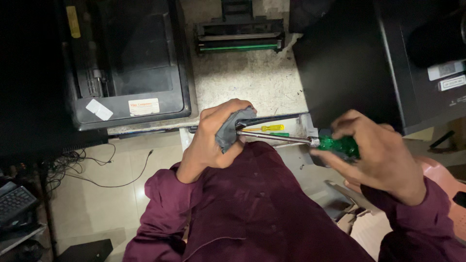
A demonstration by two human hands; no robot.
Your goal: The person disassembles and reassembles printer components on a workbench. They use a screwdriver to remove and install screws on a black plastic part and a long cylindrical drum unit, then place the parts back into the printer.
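A view from above, looking down at a person in a dark maroon shirt (252, 208) seated at the edge of a worn, pale tabletop (247, 80); the left hand (216, 138) is wrapped around a grey cloth (232, 128), its fingers (228, 109) curled tightly closed on the fabric, which bunches over the tip end of a screwdriver (291, 139); the right hand (374, 150) grips the translucent green handle (342, 145), fingers clamped around it, so the metal shaft runs level between the two hands, just above the lap and against the tabletop's near edge; held this way, the cloth seems to cover the shaft's end so the left hand can pinch it firmly, perhaps to wipe or steady it. Just behind the shaft lie a small yellow-handled screwdriver (269, 128) and a green one beside it; farther back on the tabletop sits a long black cartridge with a green roller (239, 42); a black printer (128, 60) stands to the left and another dark machine (422, 63) to the right; cables (104, 167) trail over the tiled floor below.
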